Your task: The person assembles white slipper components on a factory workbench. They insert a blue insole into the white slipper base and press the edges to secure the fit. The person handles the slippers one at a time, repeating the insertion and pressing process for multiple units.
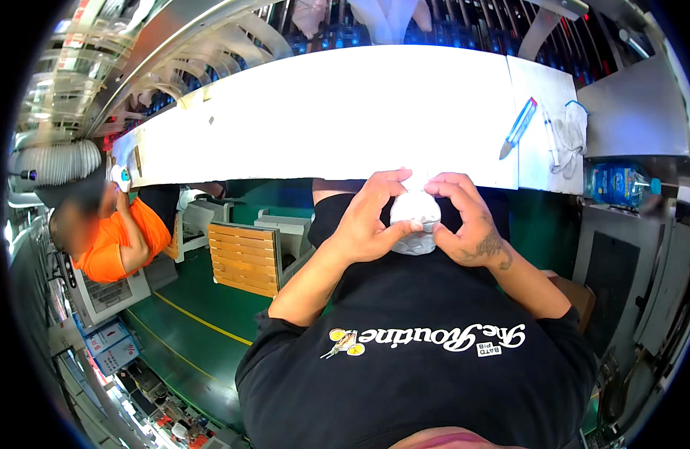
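Note:
Between my two hands, at the near edge of the white table (322,112), is a rounded whitish-silver object (414,209) with a shiny lower part. Its exact kind does not show. My left hand (369,218) curves round its left side, the thumb pressed on its front. On the right side, my right hand (468,223) grips it with bent fingers and thumb. The two hands hold it in front of my black shirt, and fingers hide parts of its sides.
On the table's right lie a blue-handled pointed tool (518,129), a thin white stick (550,138) and white gloves (573,138). A large water bottle (620,185) is beyond. A co-worker in orange (128,238) sits left, near a wood-slatted stool (244,258).

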Tool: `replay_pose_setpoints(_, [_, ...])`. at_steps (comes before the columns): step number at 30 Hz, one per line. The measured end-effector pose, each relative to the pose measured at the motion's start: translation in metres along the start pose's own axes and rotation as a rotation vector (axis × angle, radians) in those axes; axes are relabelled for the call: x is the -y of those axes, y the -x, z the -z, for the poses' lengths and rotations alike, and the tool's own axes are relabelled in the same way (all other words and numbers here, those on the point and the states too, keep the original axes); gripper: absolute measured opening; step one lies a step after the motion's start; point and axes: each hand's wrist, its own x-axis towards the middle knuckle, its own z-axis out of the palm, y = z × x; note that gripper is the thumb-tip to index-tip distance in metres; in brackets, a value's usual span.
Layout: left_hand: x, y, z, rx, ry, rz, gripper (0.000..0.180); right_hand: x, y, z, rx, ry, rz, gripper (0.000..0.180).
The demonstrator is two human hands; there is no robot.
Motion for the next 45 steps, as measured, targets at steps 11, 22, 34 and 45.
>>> replay_pose_setpoints(11, [0.010,0.003,-0.005,0.059,0.143,0.005,0.055,-0.012,0.001,-0.006,0.078,0.011,0.043,0.051])
replay_pose_setpoints(22, [0.014,-0.018,-0.006,0.007,0.032,0.076,0.060,-0.020,-0.025,0.001,0.108,0.039,0.056,0.050])
replay_pose_setpoints(34, [0.011,-0.024,-0.020,-0.133,0.444,0.487,0.088,-0.032,-0.027,0.004,0.159,-0.288,-0.418,0.090])
replay_pose_setpoints(45, [-0.030,-0.014,0.005,0.005,0.012,0.008,0.102,0.034,-0.024,0.033,0.160,-0.090,-0.061,0.094])
